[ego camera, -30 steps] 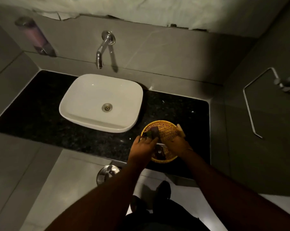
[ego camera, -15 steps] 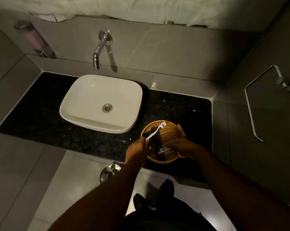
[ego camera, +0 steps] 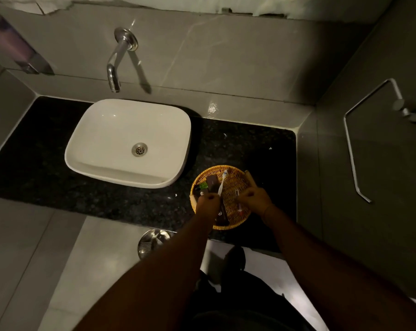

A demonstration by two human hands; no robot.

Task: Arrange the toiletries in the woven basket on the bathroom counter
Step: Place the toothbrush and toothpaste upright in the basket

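Observation:
A round woven basket (ego camera: 235, 177) sits on the black counter (ego camera: 250, 149), right of the sink. My left hand (ego camera: 208, 204) is closed on a white toothbrush (ego camera: 222, 181) whose head points to the basket's far rim. My right hand (ego camera: 254, 199) pinches a small white and red tube (ego camera: 239, 206) over the basket's right half. Dark sachets (ego camera: 213, 182) and a small green item (ego camera: 204, 186) lie in the left part, and another dark packet (ego camera: 222, 215) lies near the front rim.
A white basin (ego camera: 130, 139) stands on the counter under a chrome wall tap (ego camera: 117, 65). A soap dispenser (ego camera: 13, 53) hangs at the far left. A metal towel ring (ego camera: 359, 139) is on the right wall. A steel floor bin (ego camera: 154, 242) is below the counter edge.
My left hand has lowered the toothbrush from a raised tilt toward the basket. My right hand has shifted to the basket's right side and now pinches the small tube.

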